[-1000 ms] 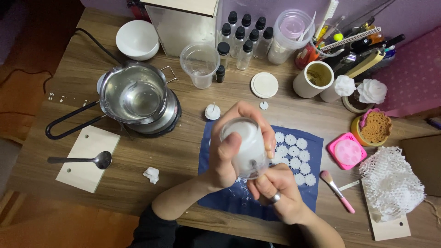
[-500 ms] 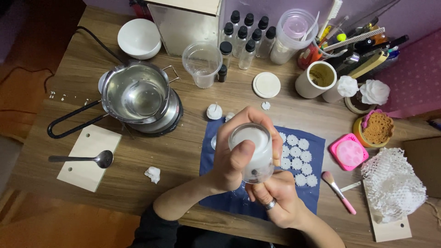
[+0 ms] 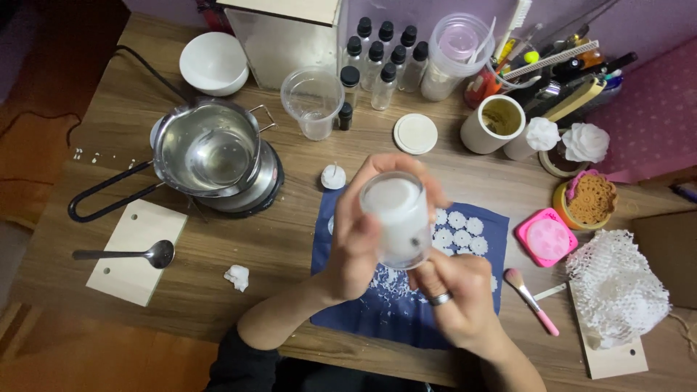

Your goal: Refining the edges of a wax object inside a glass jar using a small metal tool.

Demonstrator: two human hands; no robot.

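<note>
I hold a small clear glass jar of white wax (image 3: 398, 215) above a dark blue cloth (image 3: 392, 305). My left hand (image 3: 356, 243) wraps round the jar's left side and back. Below it, my right hand (image 3: 459, 294), a ring on one finger, touches the jar's lower right side. The jar tilts its white top towards the camera. Small white wax flowers (image 3: 457, 229) and white flakes lie on the cloth beside and under my hands.
A steel pot of clear liquid (image 3: 207, 154) sits on a hot plate at the left. A spoon (image 3: 131, 255) lies on a wooden board. Dropper bottles (image 3: 381, 62), a plastic cup (image 3: 314, 101), a round white lid (image 3: 415, 133), a pink mould (image 3: 546, 238) and a pink brush (image 3: 531, 299) surround the cloth.
Both hands and the jar have stayed in nearly the same place; the jar has turned a little in my fingers and my right hand has shifted under its right side.
</note>
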